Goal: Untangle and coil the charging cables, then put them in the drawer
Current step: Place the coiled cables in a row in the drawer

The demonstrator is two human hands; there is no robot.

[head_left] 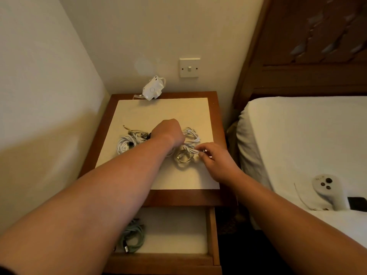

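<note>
A tangle of white charging cables (187, 154) lies on the nightstand top (164, 110). Another white coil (126, 144) sits to the left of it. My left hand (168, 132) reaches over the middle of the pile with its fingers curled down into the cables; what they hold is hidden. My right hand (215, 158) pinches a white cable end at the right side of the tangle. Below, the drawer (178, 231) stands open with a coiled greenish cable (132, 235) inside at its left.
A white plug adapter (153, 88) leans on the wall at the back of the nightstand, under a wall switch (189, 67). The bed (297, 139) is close on the right, with a white controller (325, 187) and a black object (357, 203) on it.
</note>
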